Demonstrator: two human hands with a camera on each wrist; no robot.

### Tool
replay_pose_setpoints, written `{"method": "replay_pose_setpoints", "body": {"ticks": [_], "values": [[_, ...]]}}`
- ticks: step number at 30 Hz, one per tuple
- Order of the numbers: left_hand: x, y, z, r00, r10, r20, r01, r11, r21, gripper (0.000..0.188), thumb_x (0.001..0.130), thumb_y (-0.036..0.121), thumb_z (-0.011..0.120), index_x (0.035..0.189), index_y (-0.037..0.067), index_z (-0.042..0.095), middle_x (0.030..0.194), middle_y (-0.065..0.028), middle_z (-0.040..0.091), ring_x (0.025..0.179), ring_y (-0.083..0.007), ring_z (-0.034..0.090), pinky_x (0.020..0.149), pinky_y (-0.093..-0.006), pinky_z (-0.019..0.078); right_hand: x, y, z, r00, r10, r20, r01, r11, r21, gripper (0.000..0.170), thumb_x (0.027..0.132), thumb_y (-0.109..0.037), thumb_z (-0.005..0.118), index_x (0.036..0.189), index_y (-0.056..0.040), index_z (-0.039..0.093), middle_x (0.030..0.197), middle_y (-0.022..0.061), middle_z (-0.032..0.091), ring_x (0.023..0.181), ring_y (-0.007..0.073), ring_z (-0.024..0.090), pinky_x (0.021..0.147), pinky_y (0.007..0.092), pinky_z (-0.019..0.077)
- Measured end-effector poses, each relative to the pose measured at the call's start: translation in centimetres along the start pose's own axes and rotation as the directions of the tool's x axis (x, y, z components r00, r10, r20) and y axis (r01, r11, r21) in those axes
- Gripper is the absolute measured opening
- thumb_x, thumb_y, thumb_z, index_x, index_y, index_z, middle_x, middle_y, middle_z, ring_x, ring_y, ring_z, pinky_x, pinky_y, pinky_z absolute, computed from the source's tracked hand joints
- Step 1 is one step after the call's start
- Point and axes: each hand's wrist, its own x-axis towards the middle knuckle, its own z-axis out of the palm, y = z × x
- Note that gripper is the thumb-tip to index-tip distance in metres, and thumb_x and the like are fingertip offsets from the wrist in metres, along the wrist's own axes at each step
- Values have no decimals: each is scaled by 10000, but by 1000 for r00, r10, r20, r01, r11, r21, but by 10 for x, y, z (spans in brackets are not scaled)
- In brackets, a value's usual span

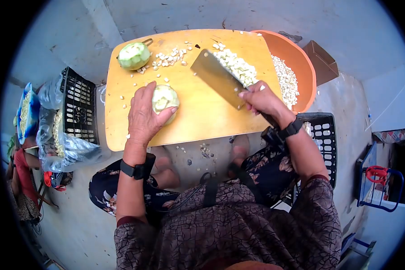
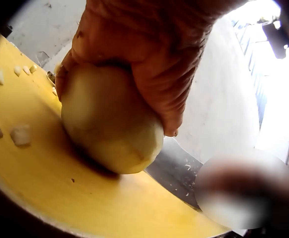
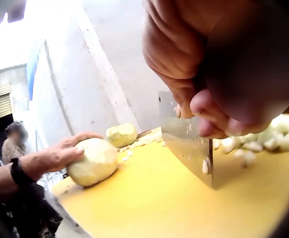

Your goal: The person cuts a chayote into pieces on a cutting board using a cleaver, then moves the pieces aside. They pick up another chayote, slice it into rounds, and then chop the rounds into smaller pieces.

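Observation:
My left hand (image 1: 141, 114) grips a pale, peeled round vegetable (image 1: 163, 95) on the yellow board (image 1: 202, 121), thumb on the near side. Its smooth, faceted surface fills the middle of the left wrist view. In my right hand (image 1: 266, 101) is the handle of a broad cleaver (image 1: 218, 77). Small bits cling to the blade (image 3: 186, 141), whose edge stands close over the board in the right wrist view. Beyond it lies a heap of diced pale pieces (image 1: 238, 67). A second, greener peeled vegetable (image 1: 134, 56) sits at the board's far left corner, beside scattered cubes (image 1: 170, 58).
An orange basin (image 1: 308, 67) of diced pieces stands right of the board, with a cardboard box (image 1: 320, 63) behind. Black crates flank it, one on the left (image 1: 79, 105) by plastic bags and one at right (image 1: 323, 135). Another person (image 1: 26, 175) is at far left.

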Motion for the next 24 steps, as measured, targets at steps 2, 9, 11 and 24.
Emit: {"method": "replay_pose_setpoints", "body": {"ticks": [2,9,11,24], "values": [[0,-1,0,1000,1,-1,-1,1000,9,759,676,349,802,1307,39,518,1188,-195,558,1082,-375,541,935,-450,456,9,0,-12,990,34,-134,-37,999,-17,314,923,-189,639,684,12,604,537,53,555,395,109,493,381,266,420],[1,-7,3,1000,29,-11,-29,1000,8,763,677,354,804,1308,33,518,1179,-193,565,1101,-364,542,952,-443,450,-10,13,-46,986,-48,-161,46,999,-15,394,928,-236,632,602,-20,583,496,18,525,396,81,474,392,254,386],[1,-5,2,1000,12,-4,-12,1000,-1,760,675,348,806,1304,32,520,1178,-193,566,1099,-363,543,953,-443,449,-32,15,-54,995,-50,-91,43,996,-74,383,924,-242,637,610,-27,594,504,11,536,399,76,478,396,249,383],[3,-2,3,1000,1,1,-1,1000,4,753,664,329,812,1292,25,531,1179,-192,565,1114,-364,535,967,-442,441,0,71,-106,982,-171,-83,101,839,-534,206,838,-243,716,860,-39,732,686,116,674,647,225,634,662,349,500]]}}
